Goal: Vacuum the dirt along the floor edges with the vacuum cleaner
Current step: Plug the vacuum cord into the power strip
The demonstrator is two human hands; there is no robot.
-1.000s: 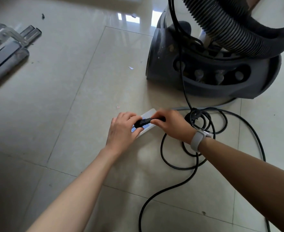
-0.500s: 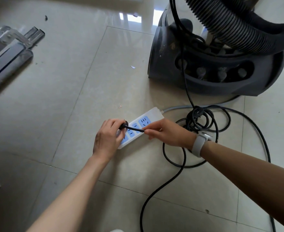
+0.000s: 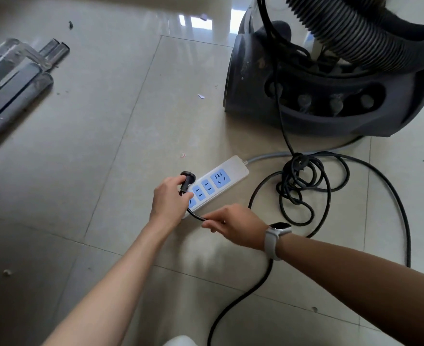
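Note:
A dark grey canister vacuum cleaner (image 3: 330, 106) stands on the tiled floor at the upper right, its ribbed black hose (image 3: 350, 28) coiled on top. Its black power cord (image 3: 303, 186) lies in loose loops to the right. A white power strip (image 3: 230, 168) with blue sockets lies in the middle. My left hand (image 3: 168, 201) grips the black plug (image 3: 187, 181) just left of the strip, out of any socket. My right hand (image 3: 233, 224) pinches the cord a little behind the plug, near the strip's near end.
Grey metal and clear plastic tubes (image 3: 11, 83) lie on the floor at the upper left. Small bits of debris (image 3: 201, 96) dot the tiles. The strip's grey cable (image 3: 268, 157) runs toward the vacuum.
My left hand has drawn the plug leftward and off the strip's sockets. My right hand slid back along the cord toward me, uncovering most of the strip.

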